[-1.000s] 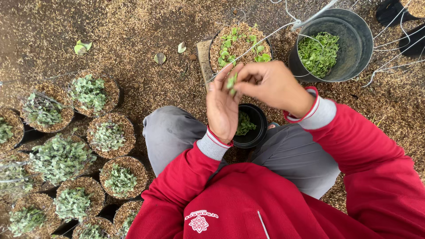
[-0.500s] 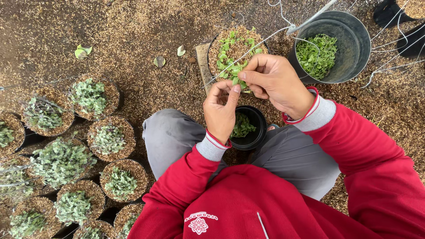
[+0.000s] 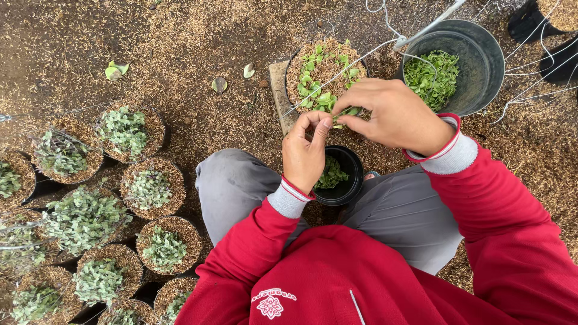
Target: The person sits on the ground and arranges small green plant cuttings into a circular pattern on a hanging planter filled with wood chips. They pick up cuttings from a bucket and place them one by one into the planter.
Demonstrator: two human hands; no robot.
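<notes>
Both arms in red sleeves reach forward over the person's grey knees, bent at the elbows, so the two hands meet in the middle. The left hand [image 3: 306,153] stands with its thumb and first finger pointing up. The right hand [image 3: 391,114] comes in from the right side, palm down, its fingers curled toward the left hand.

A small black pot [image 3: 344,179] sits between the knees, just under the left hand, and it has a few green leaves inside. Past the hands stands a round pot of husk [image 3: 319,69] with small green seedlings growing in it. To the right of that is a grey metal bucket [image 3: 478,60] with a heap of green cuttings [image 3: 432,73] at the bottom. On the left side many more husk-filled pots [image 3: 150,189] stand close together on the ground, each with pale green plants (the leaves look a bit frosty or grey).

The left hand's thumb and first finger are pinched together at the tips; I cannot tell if anything is between them. The right hand's thumb and fingers are pinched on a small green sprig [image 3: 344,113], which pokes out toward the left hand. The fingertips of the two hands are just beside each other, above the near edge of the seedling pot and above the black pot.
</notes>
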